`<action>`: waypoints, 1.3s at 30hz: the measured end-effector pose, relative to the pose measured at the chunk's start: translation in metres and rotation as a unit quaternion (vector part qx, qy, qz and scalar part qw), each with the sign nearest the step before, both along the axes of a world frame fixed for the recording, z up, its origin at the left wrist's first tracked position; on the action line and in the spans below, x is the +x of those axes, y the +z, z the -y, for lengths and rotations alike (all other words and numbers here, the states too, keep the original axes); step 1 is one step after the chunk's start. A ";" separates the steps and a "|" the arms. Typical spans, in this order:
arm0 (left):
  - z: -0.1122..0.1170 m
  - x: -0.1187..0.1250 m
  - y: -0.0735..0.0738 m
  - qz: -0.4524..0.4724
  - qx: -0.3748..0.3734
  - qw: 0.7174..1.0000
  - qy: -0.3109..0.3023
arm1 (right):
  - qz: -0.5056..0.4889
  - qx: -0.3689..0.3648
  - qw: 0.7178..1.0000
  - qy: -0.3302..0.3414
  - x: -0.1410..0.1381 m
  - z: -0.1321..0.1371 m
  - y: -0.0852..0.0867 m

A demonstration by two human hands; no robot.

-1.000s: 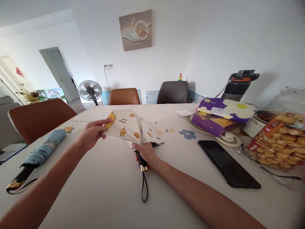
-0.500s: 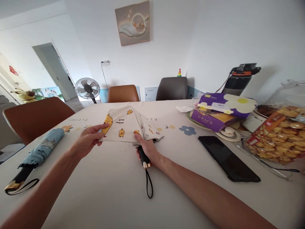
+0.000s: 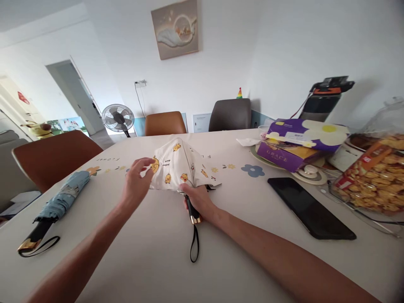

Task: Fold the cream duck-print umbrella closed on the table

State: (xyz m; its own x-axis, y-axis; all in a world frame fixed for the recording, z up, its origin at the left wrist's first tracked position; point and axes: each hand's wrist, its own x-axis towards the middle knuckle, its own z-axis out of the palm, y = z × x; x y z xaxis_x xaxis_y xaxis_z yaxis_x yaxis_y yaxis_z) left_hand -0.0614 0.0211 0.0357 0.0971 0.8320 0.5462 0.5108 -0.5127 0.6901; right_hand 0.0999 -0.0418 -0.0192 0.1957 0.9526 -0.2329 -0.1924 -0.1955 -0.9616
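Note:
A cream umbrella (image 3: 176, 166) printed with yellow ducks lies partly folded on the table, its loose cloth bunched toward the far side. My right hand (image 3: 199, 200) is closed around the top of its black handle, with the thumb pressed on the cloth's lower edge. Below the hand, the gold-coloured handle end and a black wrist loop show. At the cloth's left edge, my left hand (image 3: 138, 179) has its fingers curved and apart from the thumb, holding nothing. Whether its fingertips touch the cloth, I cannot tell.
A folded blue umbrella (image 3: 65, 200) lies at the left. On the right are a black phone (image 3: 311, 208), a purple tissue pack (image 3: 307, 134) on a purple box (image 3: 280, 155), a dark bottle (image 3: 323, 103) and a snack container (image 3: 375, 176). Chairs stand beyond the table.
My left hand has let go of the cloth's left edge and opened. The cloth has drawn in toward the handle. My right hand keeps its hold; the view has shifted slightly.

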 end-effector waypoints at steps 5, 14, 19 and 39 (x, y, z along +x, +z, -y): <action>0.013 0.051 -0.013 -0.049 -0.035 0.992 -0.112 | -0.015 0.059 0.998 -0.007 0.001 0.000 -0.003; -0.023 0.093 -0.026 0.185 -0.280 0.933 -0.132 | 0.022 0.078 0.997 0.005 0.000 -0.002 -0.009; -0.033 0.094 -0.019 0.271 -0.358 0.879 -0.161 | 0.039 0.044 0.998 0.033 -0.001 0.003 -0.006; -0.098 0.054 -0.007 0.431 -0.316 0.845 0.016 | -0.025 0.043 0.987 0.154 0.002 0.013 0.001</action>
